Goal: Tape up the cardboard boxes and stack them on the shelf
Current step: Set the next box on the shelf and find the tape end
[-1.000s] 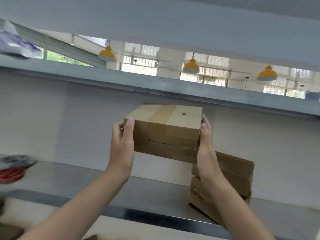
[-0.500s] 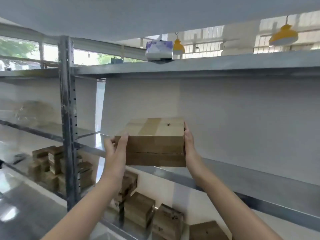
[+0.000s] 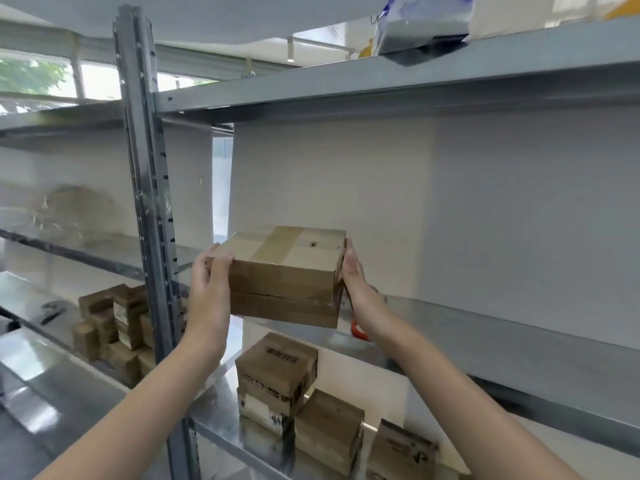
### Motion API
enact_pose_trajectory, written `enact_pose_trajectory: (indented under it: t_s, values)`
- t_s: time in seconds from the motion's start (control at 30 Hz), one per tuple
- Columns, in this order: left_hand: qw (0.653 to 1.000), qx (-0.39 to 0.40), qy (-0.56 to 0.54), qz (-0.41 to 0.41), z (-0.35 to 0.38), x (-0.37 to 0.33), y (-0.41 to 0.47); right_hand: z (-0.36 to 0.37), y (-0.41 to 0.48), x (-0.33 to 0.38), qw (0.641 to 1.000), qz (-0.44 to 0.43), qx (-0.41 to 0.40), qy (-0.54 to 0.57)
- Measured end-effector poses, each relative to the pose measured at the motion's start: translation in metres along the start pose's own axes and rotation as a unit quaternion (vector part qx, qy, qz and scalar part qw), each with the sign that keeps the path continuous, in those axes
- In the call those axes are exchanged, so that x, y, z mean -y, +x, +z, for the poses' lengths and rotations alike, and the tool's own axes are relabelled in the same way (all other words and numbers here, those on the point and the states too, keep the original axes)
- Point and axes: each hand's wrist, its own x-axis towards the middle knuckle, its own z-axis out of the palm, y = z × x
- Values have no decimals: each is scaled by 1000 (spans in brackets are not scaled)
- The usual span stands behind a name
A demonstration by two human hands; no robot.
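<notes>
— Two hands hold one taped cardboard box (image 3: 284, 275) over the front edge of the shelf (image 3: 485, 334), near its left end.
— Held how?
— Her left hand (image 3: 211, 289) grips a corner, thumb on top; the right hand (image 3: 353, 275) presses flat against the opposite side. Smaller boxes (image 3: 277, 372) sit below that shelf.

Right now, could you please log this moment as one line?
held: taped box; left hand: grips left corner; right hand: presses right side; at: middle shelf

Orange object (image 3: 358, 332): mostly hidden behind right arm; kind unclear.
Top-shelf package (image 3: 420, 26): cut by upper edge.
Lower box (image 3: 277, 370): print too blurred to read.
Left-shelf bundle (image 3: 74, 211): blurred.
</notes>
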Motion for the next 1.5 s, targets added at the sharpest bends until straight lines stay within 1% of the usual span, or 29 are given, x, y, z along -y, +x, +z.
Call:
enact_pose_trajectory:
  t_s: [0.07,0.17,0.27,0.37,0.43,0.53,0.63,0.73,0.77,0.83,0.9,0.97,1.03,1.07,1.13,1.17,1.2,1.27,1.33,1.43,1.5]
  values:
    - [1000,13,14,0,4,8,25,1,25,-6,999,20,0,-37]
    - [998,41,43,-11,1,25,63,8,64,-14,999,32,-10,-14]
    - [997,54,58,-17,-8,45,97,17,98,-24,998,53,0,-33]
    - [995,81,51,-19,-13,65,119,23,112,-34,989,97,29,-112]
    - [993,110,51,-7,-15,78,131,22,119,-43,980,105,41,-166]
    - [987,156,32,0,-18,98,149,20,129,-52,973,120,29,-197]
    - [983,185,19,5,-21,110,165,20,135,-52,970,119,7,-212]
    - [978,209,24,13,-25,115,178,3,142,-59,968,79,1,-239]
    - [976,215,31,20,-26,115,183,-6,142,-63,959,76,-12,-274]
    - [971,227,54,49,-27,113,194,-24,140,-71,923,124,-42,-363]
    - [960,244,75,111,-25,107,200,-29,132,-74,878,180,-28,-442]
    - [939,272,93,188,-22,101,203,-24,127,-77,836,192,-12,-513]
    - [907,313,132,250,-17,98,204,-22,127,-78,817,184,-30,-545]
    - [886,330,168,280,-14,97,204,-21,126,-78,815,181,-38,-549]
    - [830,350,250,355,-9,98,207,-19,125,-77,814,168,-34,-555]
    - [806,357,280,380,-7,99,207,-17,124,-76,813,155,-30,-560]
    - [792,360,299,392,-5,100,207,-15,124,-74,812,142,-29,-566]
    - [783,357,310,405,-5,102,209,-11,122,-73,811,124,-31,-571]
    - [777,354,309,420,-6,105,212,-9,119,-72,819,120,-47,-559]
    - [773,354,300,434,-7,108,219,-11,116,-65,847,120,-90,-511]
    - [778,350,291,432,-7,106,220,-10,114,-56,880,99,-144,-442]
